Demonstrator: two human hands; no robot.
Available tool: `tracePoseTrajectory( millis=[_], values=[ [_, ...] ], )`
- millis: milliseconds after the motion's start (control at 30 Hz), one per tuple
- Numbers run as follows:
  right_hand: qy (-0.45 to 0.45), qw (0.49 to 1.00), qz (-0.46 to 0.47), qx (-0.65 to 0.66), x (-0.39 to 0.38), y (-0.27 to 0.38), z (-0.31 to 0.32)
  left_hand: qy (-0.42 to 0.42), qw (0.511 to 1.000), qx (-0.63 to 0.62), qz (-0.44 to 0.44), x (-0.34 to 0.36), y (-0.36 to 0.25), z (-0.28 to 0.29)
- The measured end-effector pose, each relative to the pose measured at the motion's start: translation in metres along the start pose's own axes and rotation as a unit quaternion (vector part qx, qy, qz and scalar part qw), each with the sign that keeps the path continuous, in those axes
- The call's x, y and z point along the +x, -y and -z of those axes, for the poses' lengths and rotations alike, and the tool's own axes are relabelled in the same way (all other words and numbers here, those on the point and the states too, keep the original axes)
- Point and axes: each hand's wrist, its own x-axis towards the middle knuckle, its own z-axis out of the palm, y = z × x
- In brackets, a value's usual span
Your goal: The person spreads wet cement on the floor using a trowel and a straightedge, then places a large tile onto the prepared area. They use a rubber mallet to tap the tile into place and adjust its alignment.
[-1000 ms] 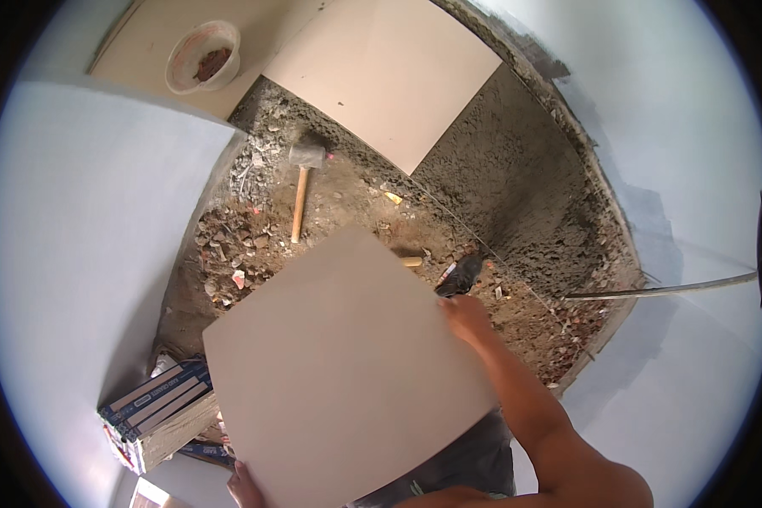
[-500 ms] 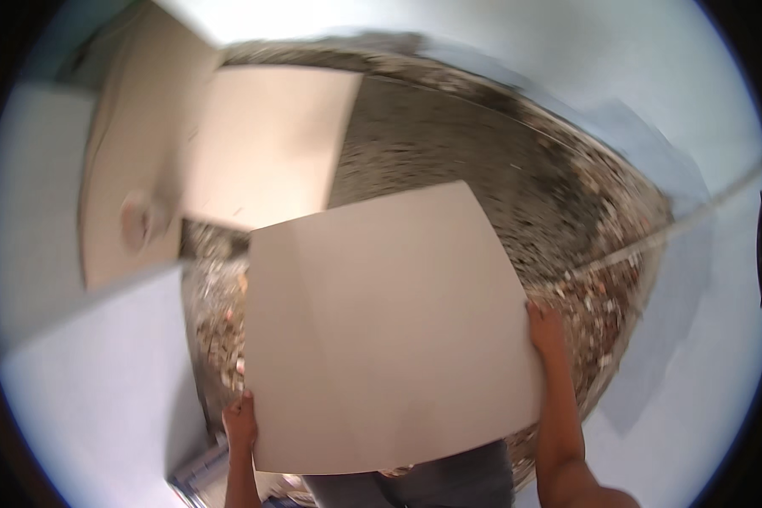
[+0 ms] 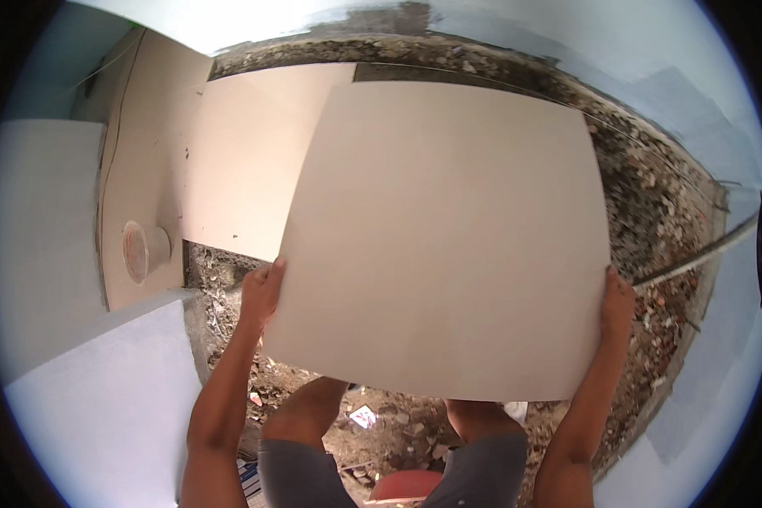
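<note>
A large square beige floor tile [image 3: 449, 245] spans the middle of the view, held out in front of me. My left hand [image 3: 263, 296] is closed on its left edge, thumb on the upper face. Gripping the opposite edge is my right hand [image 3: 618, 305], its other fingers partly hidden beneath. Beyond the left edge lies a similar pale tile [image 3: 245, 161] on the ground, which the held tile overlaps in view. Much of the ground under the held tile is hidden.
A whitish bucket [image 3: 151, 250] tips over on the tan floor [image 3: 140, 169] at left. Low white wall [image 3: 102, 381] stands near left. Rubble [image 3: 669, 288] and a slanting pole [image 3: 703, 254] lie right. A thin string [image 3: 516, 93] runs along the far side. A red object [image 3: 406, 486] lies between my legs.
The held tile has moved forward and to the right, now covering most of the dark bed. Both hands moved with it, still gripping its sides. My legs now show spread apart.
</note>
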Motion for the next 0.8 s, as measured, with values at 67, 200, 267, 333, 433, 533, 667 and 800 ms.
tracePoseTrajectory(
  millis=[67, 200, 267, 333, 433, 533, 667, 800],
  values=[
    [0.039, 0.998, 0.027, 0.043, 0.007, 0.009, -0.026, -0.013, 1.000, -0.026, 0.008, 0.033, 0.015, -0.022],
    [0.026, 0.994, 0.072, 0.080, 0.043, -0.016, -0.078, -0.007, 0.994, -0.103, -0.021, 0.085, 0.027, -0.069],
    [0.030, 0.995, 0.062, 0.076, 0.039, -0.007, -0.100, -0.012, 0.996, -0.076, -0.036, 0.104, 0.041, -0.080],
    [0.022, 0.991, 0.074, 0.112, 0.041, -0.012, -0.111, -0.001, 0.996, -0.059, -0.062, 0.121, 0.050, -0.089],
    [0.056, 0.987, 0.092, 0.122, 0.065, -0.024, -0.116, -0.006, 0.993, -0.076, -0.086, 0.132, 0.052, -0.105],
    [0.027, 0.979, 0.108, 0.172, 0.093, -0.045, -0.127, -0.014, 0.993, -0.060, -0.106, 0.145, 0.061, -0.118],
    [0.044, 0.971, 0.122, 0.201, 0.104, -0.043, -0.131, -0.013, 0.989, -0.094, -0.111, 0.142, 0.053, -0.125],
    [0.036, 0.974, 0.128, 0.181, 0.112, -0.041, -0.139, -0.034, 0.987, -0.085, -0.132, 0.155, 0.065, -0.132]
  ],
)
